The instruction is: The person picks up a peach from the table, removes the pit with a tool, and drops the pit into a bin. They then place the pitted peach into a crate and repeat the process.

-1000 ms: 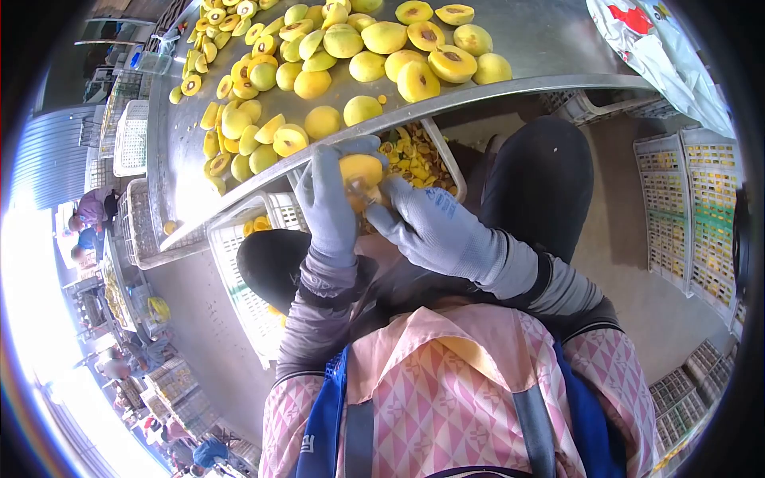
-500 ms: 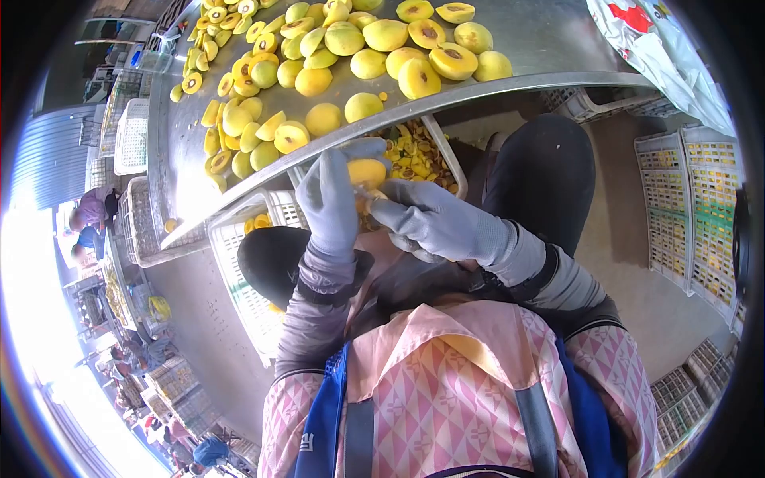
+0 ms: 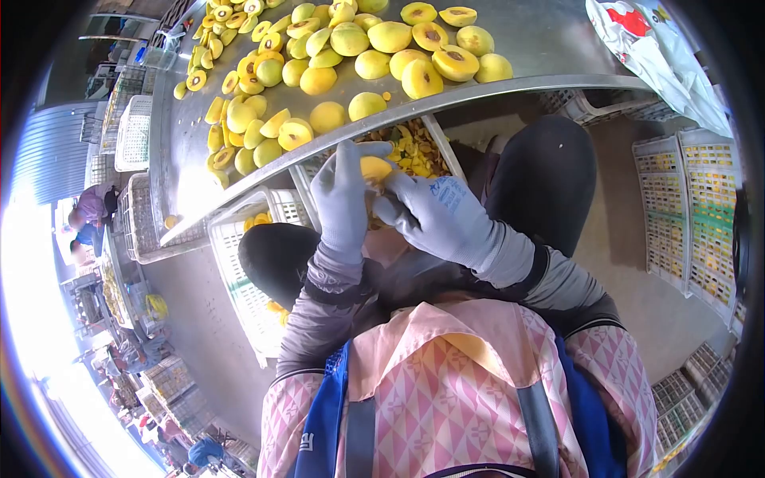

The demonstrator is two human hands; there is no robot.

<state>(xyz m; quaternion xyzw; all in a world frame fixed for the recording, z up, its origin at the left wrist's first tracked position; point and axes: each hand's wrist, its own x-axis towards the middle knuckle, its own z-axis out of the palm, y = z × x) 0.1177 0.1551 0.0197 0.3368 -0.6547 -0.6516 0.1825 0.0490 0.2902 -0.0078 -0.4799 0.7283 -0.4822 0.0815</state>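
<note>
In the head view, my left hand (image 3: 341, 199), in a grey glove, is closed round a yellow peach half (image 3: 374, 169) just below the edge of the metal table. My right hand (image 3: 450, 219), gloved the same way, is curled with its fingertips against the near side of the fruit. Whatever lies inside its fingers is hidden. Halved and whole-looking yellow peaches (image 3: 348, 38), several with brown pit hollows, lie on the metal table (image 3: 550, 36) beyond my hands. Beneath them a crate (image 3: 446, 147) holds yellow and brown scraps.
A white crate (image 3: 239, 287) with some yellow pieces stands by my left knee. Crates of fruit (image 3: 689, 215) stand on the floor at right. A white plastic bag (image 3: 661, 64) hangs over the table's right corner. Other people (image 3: 94, 211) sit far left.
My right hand has turned so its printed back shows, and its fingers have moved up against the peach half. My left hand has shifted slightly right, and the fruit has tilted.
</note>
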